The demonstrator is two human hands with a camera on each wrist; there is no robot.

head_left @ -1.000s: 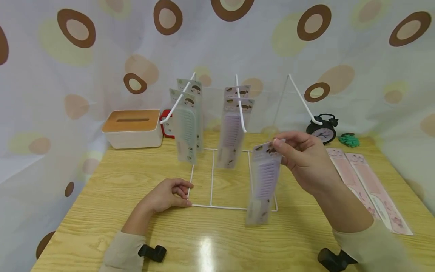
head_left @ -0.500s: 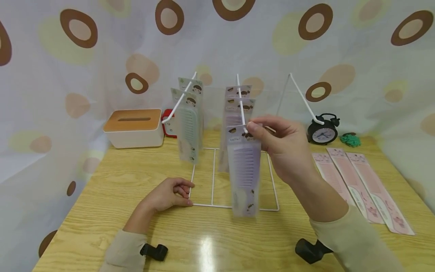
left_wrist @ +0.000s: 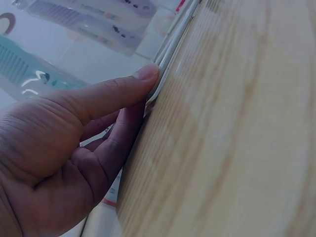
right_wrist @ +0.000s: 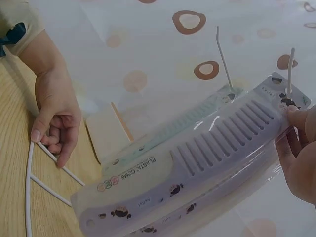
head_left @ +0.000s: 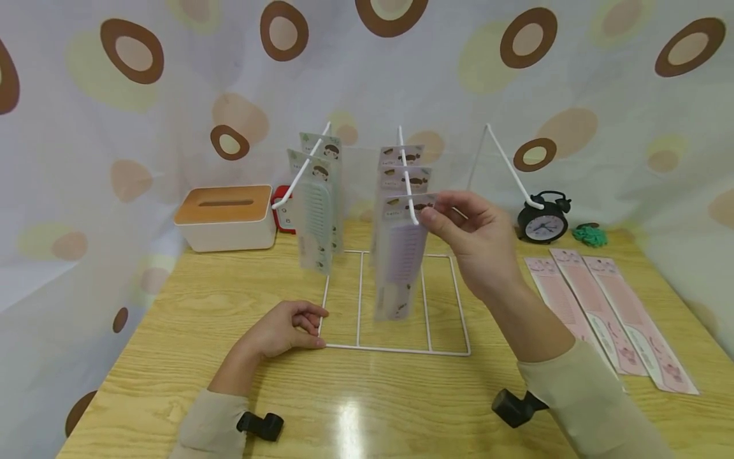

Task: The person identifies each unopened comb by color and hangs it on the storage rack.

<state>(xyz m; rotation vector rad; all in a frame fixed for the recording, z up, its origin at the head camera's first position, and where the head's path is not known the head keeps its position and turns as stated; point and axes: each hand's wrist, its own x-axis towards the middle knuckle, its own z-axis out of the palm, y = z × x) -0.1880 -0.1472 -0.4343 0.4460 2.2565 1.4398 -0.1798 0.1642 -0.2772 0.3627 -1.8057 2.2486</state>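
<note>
- Left hand [head_left: 287,328] pinches the rack [head_left: 395,349] at its front-left corner.
- Green combs [head_left: 314,220]: seemingly two on left hook [head_left: 300,175]; overlap obscures the count.
- Purple combs [head_left: 404,255]: three on middle hook [head_left: 404,162]; right hand [head_left: 484,242] pinches the foremost card.
- Right hook [head_left: 506,159]: bare; alarm clock [head_left: 541,226] near its tip.
- Pink combs [head_left: 600,312]: three, flat on table [head_left: 436,408], judged outstanding.

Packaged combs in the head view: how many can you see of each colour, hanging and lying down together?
Green combs, hanging: 2
Purple combs, hanging, the front one pinched by the right hand: 3
Pink combs, lying on the table: 3
Total combs in sight: 8
</note>
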